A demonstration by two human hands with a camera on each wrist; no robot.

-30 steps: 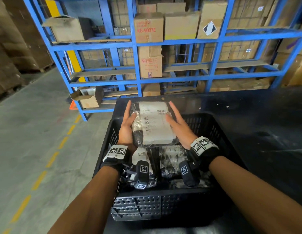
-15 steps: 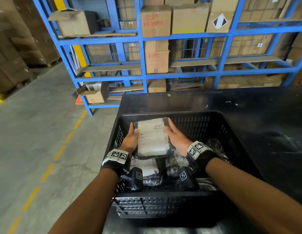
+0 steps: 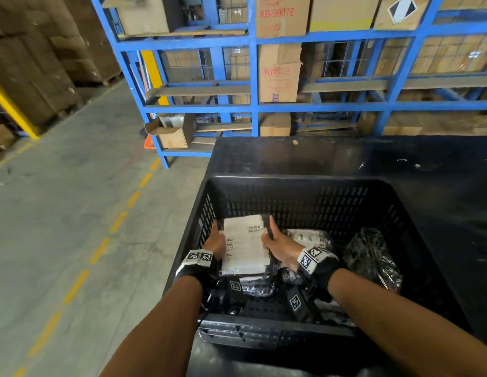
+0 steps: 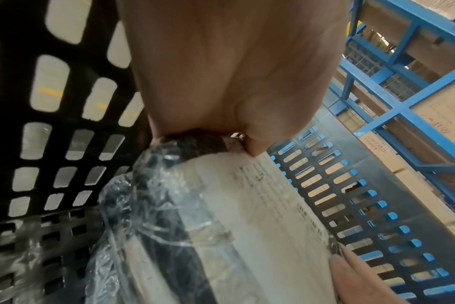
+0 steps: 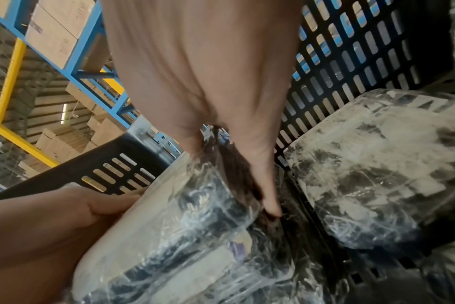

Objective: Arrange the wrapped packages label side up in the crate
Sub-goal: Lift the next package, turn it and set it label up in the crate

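A wrapped package (image 3: 245, 244) with a white barcode label facing up sits low in the far left part of the black crate (image 3: 291, 183). My left hand (image 3: 217, 240) grips its left edge and my right hand (image 3: 277, 240) grips its right edge. The left wrist view shows my palm (image 4: 234, 72) against the package end, with the label (image 4: 260, 216) below it. In the right wrist view my fingers (image 5: 268, 197) run down the package side (image 5: 169, 236). Another wrapped package (image 3: 254, 285) lies under its near end.
More wrapped packages lie in the crate: one beside my right hand (image 3: 309, 236) and a dark one (image 3: 373, 258) at the right. The crate stands on a black table (image 3: 345, 156). Blue shelving (image 3: 253, 77) with cardboard boxes stands behind. The concrete floor (image 3: 73, 213) lies to the left.
Both hands have carried the package down from above the crate's rim to its far left part. The label has stayed facing up.
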